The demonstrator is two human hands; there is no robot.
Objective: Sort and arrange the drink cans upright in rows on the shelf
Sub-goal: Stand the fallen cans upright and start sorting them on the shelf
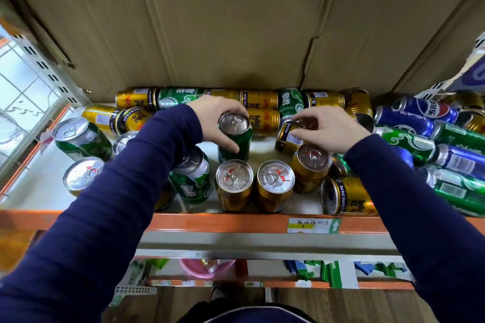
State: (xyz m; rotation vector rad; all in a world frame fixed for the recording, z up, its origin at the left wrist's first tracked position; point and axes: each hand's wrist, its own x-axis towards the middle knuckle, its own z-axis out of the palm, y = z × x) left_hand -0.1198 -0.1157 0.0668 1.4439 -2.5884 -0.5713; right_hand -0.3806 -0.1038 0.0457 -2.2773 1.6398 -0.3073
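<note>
— Cardboard (236, 21) backs the shelf (210, 220), and cans are scattered all over it. Where are the hands?

— Both reach in over the orange front edge. The left hand (210, 118) is wrapped round a green can (242, 141), fingers behind it and thumb on its near side. That can stands upright, lid up.

— And the right?

— The right hand (330, 128) pinches a gold can (287, 139) just right of the green one, with fingertips at its top rim and thumb on its side. This can is tilted. Its long axis seems to lean with the lid away from the person and the foot toward them.

— So what does the next move turn on?

— Righting it, I'd say, by bringing the lid back toward the person until the axis is vertical. The right hand has it, so the left needn't cross. A gold row (274, 185) of three upright cans stands just nearer the person than the right hand, and bare shelf shows between the two held cans.

— Anything else?

— Lying cans (262, 99) sit beyond both hands, and blue cans (414, 118) lie to the right of the right hand.
</note>
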